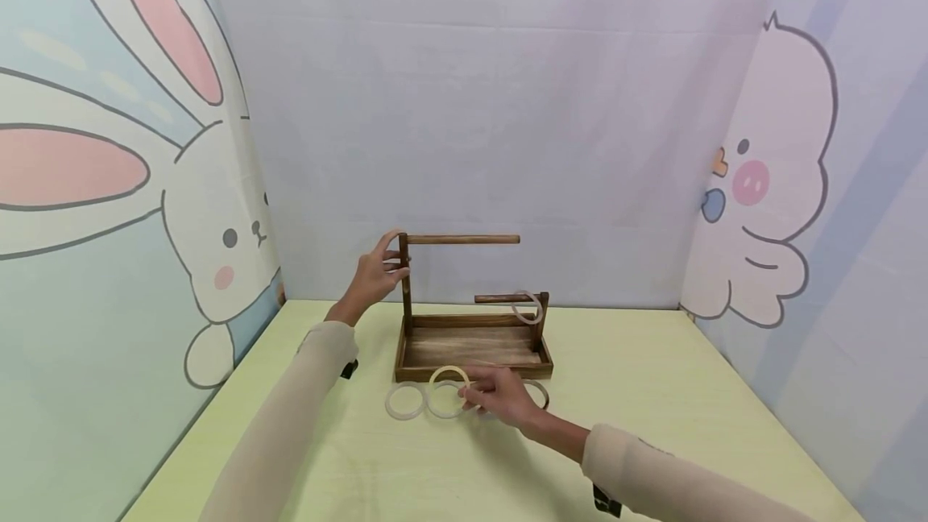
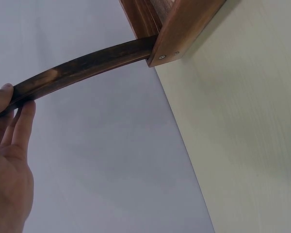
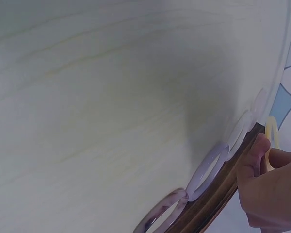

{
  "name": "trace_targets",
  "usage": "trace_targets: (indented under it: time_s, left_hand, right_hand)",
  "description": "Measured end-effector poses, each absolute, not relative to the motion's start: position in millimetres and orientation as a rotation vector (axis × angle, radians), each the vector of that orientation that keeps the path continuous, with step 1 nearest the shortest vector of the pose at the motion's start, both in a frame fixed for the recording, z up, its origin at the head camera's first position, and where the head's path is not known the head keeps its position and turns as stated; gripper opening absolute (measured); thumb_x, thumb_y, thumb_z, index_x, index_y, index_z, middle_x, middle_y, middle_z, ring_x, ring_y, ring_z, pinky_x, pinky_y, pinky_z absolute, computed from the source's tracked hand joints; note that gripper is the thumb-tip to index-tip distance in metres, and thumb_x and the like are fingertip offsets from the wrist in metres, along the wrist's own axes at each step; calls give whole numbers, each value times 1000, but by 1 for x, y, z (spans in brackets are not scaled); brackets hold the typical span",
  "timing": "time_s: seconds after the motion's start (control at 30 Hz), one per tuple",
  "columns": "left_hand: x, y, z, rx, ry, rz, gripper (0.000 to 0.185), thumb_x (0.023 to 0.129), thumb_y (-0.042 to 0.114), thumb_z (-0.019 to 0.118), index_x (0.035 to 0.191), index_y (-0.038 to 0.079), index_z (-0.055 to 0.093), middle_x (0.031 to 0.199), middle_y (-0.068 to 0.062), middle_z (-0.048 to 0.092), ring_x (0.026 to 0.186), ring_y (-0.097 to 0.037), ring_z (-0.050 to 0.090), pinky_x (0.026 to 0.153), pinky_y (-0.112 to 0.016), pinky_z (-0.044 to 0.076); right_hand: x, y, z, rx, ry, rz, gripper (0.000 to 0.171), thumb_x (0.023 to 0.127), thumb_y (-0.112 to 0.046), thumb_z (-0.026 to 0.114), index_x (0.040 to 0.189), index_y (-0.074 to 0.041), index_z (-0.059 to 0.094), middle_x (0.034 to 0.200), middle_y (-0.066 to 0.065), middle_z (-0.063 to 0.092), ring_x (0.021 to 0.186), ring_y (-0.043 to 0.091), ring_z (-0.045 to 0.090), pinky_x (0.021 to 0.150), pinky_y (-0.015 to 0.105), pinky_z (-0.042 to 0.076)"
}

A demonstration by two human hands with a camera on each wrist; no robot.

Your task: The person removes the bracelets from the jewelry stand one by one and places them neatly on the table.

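Note:
A dark wooden stand [image 1: 474, 345] with a tray base stands mid-table. My left hand [image 1: 395, 263] grips its tall left post [image 1: 404, 288] just under the long top rod [image 1: 464, 239]. In the left wrist view, thumb and fingers [image 2: 19, 116] pinch that post [image 2: 82, 65]. My right hand [image 1: 471, 395] pinches a pale yellow ring [image 1: 449, 377], tilted up off the table in front of the tray; the ring [image 3: 271, 133] also shows beside the right hand's fingers [image 3: 257, 155]. One pale ring [image 1: 527, 306] hangs on the short right rod.
Other translucent rings lie on the pale green table [image 1: 652, 393] along the tray's front: two on the left [image 1: 404, 402] [image 1: 444, 405], one partly behind my right hand [image 1: 540, 393]. Cartoon-printed walls close in the left, back and right.

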State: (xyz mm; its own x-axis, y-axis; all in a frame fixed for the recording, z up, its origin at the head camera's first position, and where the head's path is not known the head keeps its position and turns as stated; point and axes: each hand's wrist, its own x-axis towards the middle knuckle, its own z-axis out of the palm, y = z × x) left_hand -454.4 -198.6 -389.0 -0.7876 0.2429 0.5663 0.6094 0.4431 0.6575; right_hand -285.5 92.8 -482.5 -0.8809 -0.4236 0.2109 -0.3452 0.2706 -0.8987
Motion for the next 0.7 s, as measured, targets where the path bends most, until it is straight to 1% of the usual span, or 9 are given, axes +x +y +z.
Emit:
trace_targets:
  time_s: [0.13,0.3,0.37,0.53,0.7]
  left_hand:
    - [-455,-199,-389,-716,-2312,-1284,80,93,-5,74,157,26,38,124,-25,70,110,-40,72,90,-49,62]
    - [-453,-200,-388,-705,-2324,-1285,79,94,-5,73,158,25,37,125,-26,69,111,-40,71,91,-49,61]
    - [-453,-201,-388,-702,-2325,-1289,79,94,-5,73,157,25,37,125,-26,70,111,-40,72,92,-50,61]
    - [-453,-200,-388,-712,-2317,-1298,79,93,-6,73,157,24,38,124,-26,70,111,-39,72,91,-48,62]
    - [-453,-197,-387,-729,-2302,-1301,80,93,-7,73,158,24,38,124,-25,70,110,-39,72,91,-47,62]
  right_hand:
    - [-283,91,-486,-711,2426,-1678,45,100,-4,69,140,11,57,103,27,76,84,37,77,68,38,65]
    - [-282,88,-491,-697,2387,-1670,45,99,-5,70,140,10,58,101,23,77,84,36,77,69,41,65]
    - [-282,86,-492,-700,2379,-1666,46,99,-6,70,140,10,58,100,22,77,84,35,77,68,41,65]
    - [-278,85,-490,-690,2368,-1637,45,99,-3,69,140,11,58,102,23,77,85,38,77,66,41,65]
    - [-275,84,-488,-716,2372,-1612,44,99,-2,69,141,9,58,101,22,77,84,38,77,65,44,65]
